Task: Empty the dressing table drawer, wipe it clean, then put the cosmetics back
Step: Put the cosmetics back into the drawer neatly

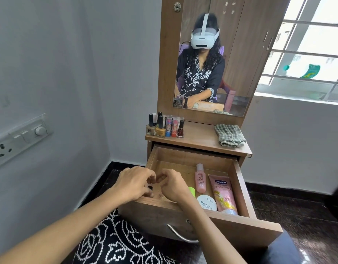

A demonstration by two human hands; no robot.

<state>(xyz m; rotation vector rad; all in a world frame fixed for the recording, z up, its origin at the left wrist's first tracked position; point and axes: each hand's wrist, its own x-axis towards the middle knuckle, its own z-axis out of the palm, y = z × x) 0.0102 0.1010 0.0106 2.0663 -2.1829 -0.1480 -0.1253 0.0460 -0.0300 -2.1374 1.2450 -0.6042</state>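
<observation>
The wooden drawer (241, 189) of the dressing table is pulled out. Both hands reach into its front left corner. My left hand (133, 184) curls around a small dark item (150, 187) that shows only between the fingers. Close beside it, my right hand (173, 185) has bent fingers; what it holds, if anything, is hidden. In the right half of the drawer lie a pink bottle (200, 181), a pink Vaseline tube (224, 194), a white round jar marked nail polish (207, 202) and a bright green item (192, 191), partly behind my right wrist.
On the tabletop (198, 139) stand several nail polish bottles (160, 127) and lipsticks (172, 126) at the left, and a folded checked cloth (230, 135) lies at the right. A mirror (204, 88) rises behind, a window (307, 54) is at the right, and a switchboard (19, 139) is on the left wall.
</observation>
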